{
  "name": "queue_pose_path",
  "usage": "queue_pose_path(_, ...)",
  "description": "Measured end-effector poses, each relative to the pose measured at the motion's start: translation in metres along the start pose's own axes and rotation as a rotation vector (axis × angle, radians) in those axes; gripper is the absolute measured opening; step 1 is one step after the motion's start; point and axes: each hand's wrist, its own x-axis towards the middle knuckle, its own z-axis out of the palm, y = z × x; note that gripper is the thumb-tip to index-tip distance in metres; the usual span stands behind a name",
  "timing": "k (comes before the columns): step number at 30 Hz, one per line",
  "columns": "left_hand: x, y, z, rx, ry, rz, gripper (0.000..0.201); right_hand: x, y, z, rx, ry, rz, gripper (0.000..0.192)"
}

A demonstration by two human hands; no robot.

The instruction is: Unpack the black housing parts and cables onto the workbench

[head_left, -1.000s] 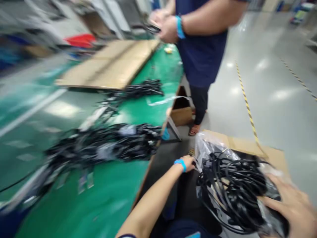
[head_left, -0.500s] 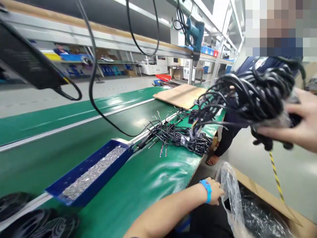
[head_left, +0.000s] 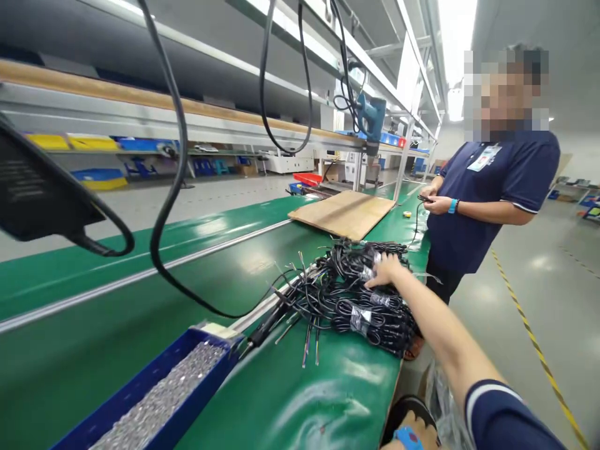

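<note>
My right hand (head_left: 388, 272) reaches over a pile of black cable bundles (head_left: 375, 319) on the green table. Its thumb and fingers are apart, resting on a bundle with a clear plastic wrap (head_left: 368, 273). Bare coloured wire ends stick out on the pile's left side. My left hand (head_left: 417, 428), with a blue wristband, is low at the bottom edge, close to a clear plastic bag (head_left: 443, 400). Its fingers show only in part, so their grip cannot be made out.
A blue bin (head_left: 187, 381) of small metal pieces stands on the table (head_left: 281, 400). Behind the pile lies a wooden board (head_left: 344, 212). A blue power tool (head_left: 372, 119) and black cords hang overhead. A co-worker (head_left: 492, 187) stands at right, handling a cable.
My right hand has brought the held cable bundle from the right onto the pile, and its fingers have spread. The view has turned up; my left hand now sits lower in it.
</note>
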Motion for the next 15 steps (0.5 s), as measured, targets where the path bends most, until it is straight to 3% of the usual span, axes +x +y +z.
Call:
queue_pose_path(2, 0.011, -0.005, 0.003, -0.092, 0.042, -0.077, 0.056, 0.015, -0.001, 0.038, 0.057, -0.036, -0.003, 0.089)
queue_pose_path(4, 0.015, -0.008, 0.005, -0.098, 0.055, -0.131, 0.053, 0.022, 0.005, 0.060, 0.083, -0.013, -0.024, 0.087)
queue_pose_path(9, -0.002, -0.010, 0.010, 0.026, 0.027, -0.011, 0.046, 0.023, 0.019, 0.070, 0.139, -0.005, -0.088, 0.088)
queue_pose_path(15, -0.013, -0.007, 0.006, 0.000, 0.016, -0.030, 0.052, 0.009, 0.018, 0.076, 0.179, 0.092, -0.136, 0.083)
